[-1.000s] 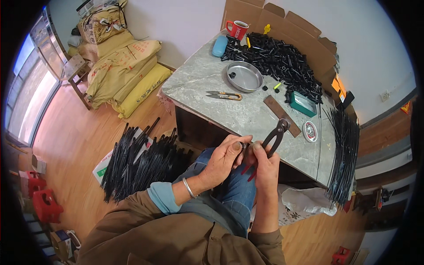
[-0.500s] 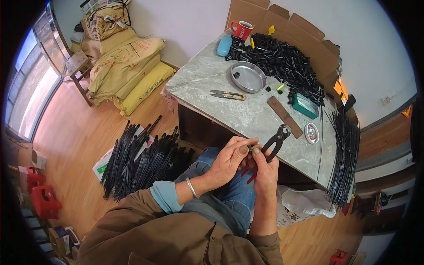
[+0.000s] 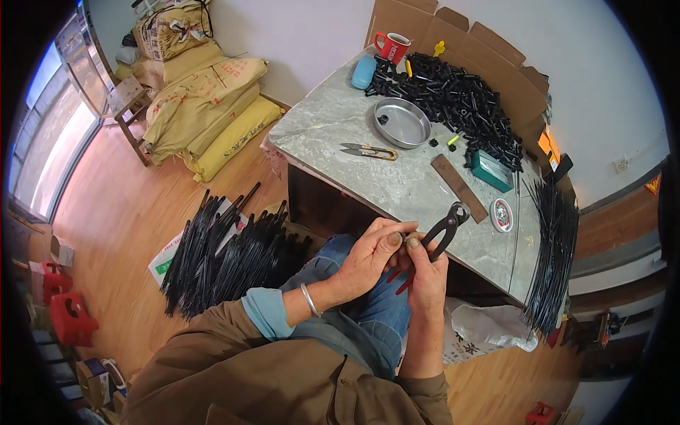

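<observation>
In front of my lap, close to the table's front edge, both hands meet. My left hand (image 3: pixel 368 256) is closed in a pinch, thumb against fingers; a small dark piece shows at the fingertips, mostly hidden. My right hand (image 3: pixel 428 276) is wrapped around end-cutting pincers (image 3: pixel 448 230), whose dark jaws point up and away over the tabletop. Their red handle ends (image 3: pixel 404 283) stick out below the palm. The right thumb and fingertips press up against the left fingertips, at the same small piece.
The grey table (image 3: pixel 319 127) bears a heap of black plastic parts (image 3: pixel 460 99), a metal dish (image 3: pixel 405 127), thread snips (image 3: pixel 368 151), a brown bar (image 3: pixel 459 188), a green box (image 3: pixel 491 170) and a red mug (image 3: pixel 393 47). Black rod bundles lie on the floor (image 3: pixel 241 262) and table's right edge (image 3: pixel 551 248).
The view has shifted slightly, so the table things sit a little further right. Both hands keep nearly the same pose, fingertips together, with the pincers still in the right hand.
</observation>
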A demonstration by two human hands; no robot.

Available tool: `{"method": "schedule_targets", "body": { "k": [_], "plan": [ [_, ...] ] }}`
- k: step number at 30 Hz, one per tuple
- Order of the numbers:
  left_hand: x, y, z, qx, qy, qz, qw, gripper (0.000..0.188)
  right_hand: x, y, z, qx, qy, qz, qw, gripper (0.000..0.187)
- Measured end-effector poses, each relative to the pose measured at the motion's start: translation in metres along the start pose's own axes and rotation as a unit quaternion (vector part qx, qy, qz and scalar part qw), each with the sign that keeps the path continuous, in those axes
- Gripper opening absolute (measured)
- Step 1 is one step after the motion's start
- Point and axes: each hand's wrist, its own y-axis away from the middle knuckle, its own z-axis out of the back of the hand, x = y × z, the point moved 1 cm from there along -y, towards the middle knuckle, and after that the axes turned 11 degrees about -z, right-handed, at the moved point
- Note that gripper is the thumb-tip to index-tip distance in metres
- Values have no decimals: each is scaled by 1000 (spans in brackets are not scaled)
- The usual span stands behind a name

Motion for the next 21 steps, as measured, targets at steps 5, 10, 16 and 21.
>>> {"method": "schedule_targets", "body": {
  "k": [5, 10, 16, 21],
  "plan": [
    [-2, -1, 0, 13, -19, 5, 1000, 47, -2, -1, 6, 13, -22, -3, 1000, 15],
    [0, -1, 1, 19, -43, 3, 999, 47, -2, 0, 5, 13, -38, -21, 999, 14],
    [2, 0, 0, 17, -11, 11, 1000, 45, -2, 0, 5, 8, -48, -28, 998, 13],
    [2, 1, -1, 19, -10, 7, 1000, 46, -5, 0, 6, 5, -57, -22, 998, 13]
  ]
}}
